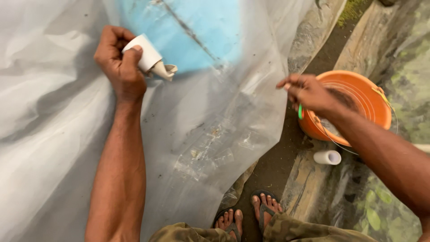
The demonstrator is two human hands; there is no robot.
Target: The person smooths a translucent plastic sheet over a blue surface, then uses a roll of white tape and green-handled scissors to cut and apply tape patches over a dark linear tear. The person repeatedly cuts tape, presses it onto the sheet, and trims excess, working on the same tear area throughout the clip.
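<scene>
My left hand (120, 62) grips a white tube (148, 57) against the clear plastic sheet (210, 134); my right hand (309, 93) pinches something small over the orange bucket's (358, 89) rim.

White roll (144, 54) in left hand (118, 62)

Orange bucket (358, 96) on the ledge, small white roll (327, 157) beside it, sandalled feet (248, 217) below.

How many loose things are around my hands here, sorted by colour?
White: 2, a short white plastic pipe piece in the left hand and a small white roll on the ground
Orange: 1, a round orange plastic bucket
Clear: 1, a clear plastic sheet
Total: 4
</scene>
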